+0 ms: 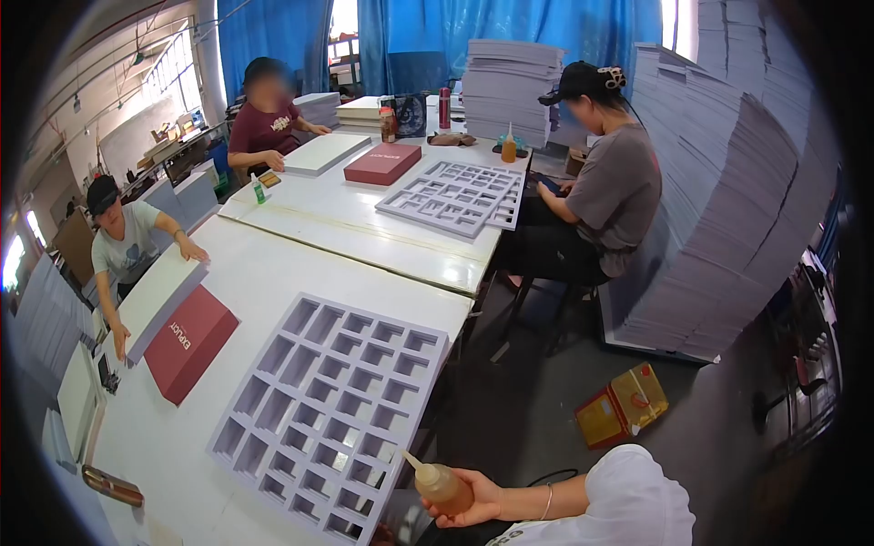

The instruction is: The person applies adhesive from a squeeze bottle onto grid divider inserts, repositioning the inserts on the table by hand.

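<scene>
My right hand (pixel 479 499) is closed around a squeeze bottle (pixel 443 490) of amber liquid, which looks like glue. The bottle tilts up to the left, and its pale nozzle ends by the right edge of a grey compartment insert (pixel 314 394). Whether the nozzle touches the insert, I cannot tell. The insert lies flat on the white table and has several rows of rectangular openings, larger along its left side. My left hand is not in view.
Left of the insert lies a red box (pixel 191 344) beside a white board that a person (pixel 137 238) holds. A phone-like brown object (pixel 113 486) lies front left. Further back are another insert (pixel 452 198), a second red box (pixel 382 165) and two more people. A yellow can (pixel 623 406) stands on the floor.
</scene>
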Available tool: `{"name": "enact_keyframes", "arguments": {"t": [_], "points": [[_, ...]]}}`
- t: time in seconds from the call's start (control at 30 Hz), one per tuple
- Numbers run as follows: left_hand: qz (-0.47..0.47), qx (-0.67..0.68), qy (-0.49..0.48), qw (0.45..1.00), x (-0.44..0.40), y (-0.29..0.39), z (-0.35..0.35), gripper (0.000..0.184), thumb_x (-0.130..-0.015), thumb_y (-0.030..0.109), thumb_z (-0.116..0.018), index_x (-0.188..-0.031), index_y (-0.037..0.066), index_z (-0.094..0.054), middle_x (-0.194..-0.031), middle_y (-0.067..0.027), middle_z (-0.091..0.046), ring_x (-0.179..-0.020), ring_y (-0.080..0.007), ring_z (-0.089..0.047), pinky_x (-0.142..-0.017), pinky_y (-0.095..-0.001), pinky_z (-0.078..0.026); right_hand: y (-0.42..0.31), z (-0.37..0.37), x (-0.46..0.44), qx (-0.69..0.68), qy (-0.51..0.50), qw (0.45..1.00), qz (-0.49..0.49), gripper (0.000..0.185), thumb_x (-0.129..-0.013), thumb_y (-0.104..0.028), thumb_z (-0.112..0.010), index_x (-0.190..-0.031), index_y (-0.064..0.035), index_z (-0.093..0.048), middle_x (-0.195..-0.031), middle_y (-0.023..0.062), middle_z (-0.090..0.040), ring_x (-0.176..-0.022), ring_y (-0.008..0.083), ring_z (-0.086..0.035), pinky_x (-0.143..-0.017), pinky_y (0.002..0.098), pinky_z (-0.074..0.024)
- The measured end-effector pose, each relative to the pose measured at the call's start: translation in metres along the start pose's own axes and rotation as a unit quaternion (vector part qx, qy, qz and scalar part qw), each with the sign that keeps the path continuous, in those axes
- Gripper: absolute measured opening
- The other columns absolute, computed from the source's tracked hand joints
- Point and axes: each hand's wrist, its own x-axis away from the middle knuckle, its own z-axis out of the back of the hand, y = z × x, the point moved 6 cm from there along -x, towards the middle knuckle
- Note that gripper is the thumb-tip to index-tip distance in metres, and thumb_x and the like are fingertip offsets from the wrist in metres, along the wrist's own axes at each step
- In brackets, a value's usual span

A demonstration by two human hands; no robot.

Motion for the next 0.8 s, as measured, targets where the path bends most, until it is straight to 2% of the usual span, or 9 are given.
{"name": "enact_keyframes", "arguments": {"t": [0.17,0.47,0.57,0.8], "points": [[0.002,-0.001,-0.004,1.000,0.002,0.003,-0.003,0.026,-0.095,0.021,-0.057,-0.115,0.004,-0.057,-0.099,-0.0099,-0.064,-0.087,-0.0215,-0.062,-0.074,-0.0356,-0.053,0.001,0.000,0.000,0.000,-0.044,0.999,-0.012,0.053,-0.092,-0.043,-0.053,-0.130,-0.0055,-0.048,-0.117,0.0145,-0.054,-0.099,0.0255,-0.052,-0.084,0.0391,-0.0439],[0.006,0.005,-0.016,1.000,0.004,0.007,-0.005,0.025,-0.095,0.019,-0.057,-0.115,0.004,-0.057,-0.100,-0.0102,-0.064,-0.088,-0.0216,-0.061,-0.075,-0.0351,-0.053,0.003,-0.001,-0.001,0.008,-0.061,0.998,-0.015,0.053,-0.092,-0.043,-0.052,-0.129,-0.0060,-0.049,-0.117,0.0139,-0.054,-0.100,0.0252,-0.051,-0.084,0.0387,-0.0433],[0.009,0.010,-0.020,1.000,0.005,0.008,-0.004,0.025,-0.095,0.019,-0.057,-0.114,0.004,-0.057,-0.100,-0.0102,-0.064,-0.088,-0.0217,-0.061,-0.075,-0.0350,-0.052,0.005,-0.003,0.000,-0.003,-0.009,1.000,-0.006,0.047,-0.092,-0.042,-0.050,-0.123,-0.0068,-0.053,-0.114,0.0161,-0.053,-0.094,0.0268,-0.048,-0.080,0.0382,-0.0413],[0.006,0.042,-0.024,0.999,0.024,0.012,0.007,0.024,-0.095,0.018,-0.057,-0.114,0.003,-0.057,-0.100,-0.0104,-0.063,-0.089,-0.0217,-0.061,-0.075,-0.0346,-0.052,0.006,-0.003,-0.003,-0.015,0.015,1.000,-0.001,0.044,-0.089,-0.041,-0.052,-0.118,-0.0071,-0.055,-0.110,0.0180,-0.053,-0.091,0.0272,-0.048,-0.079,0.0384,-0.0405]]}}
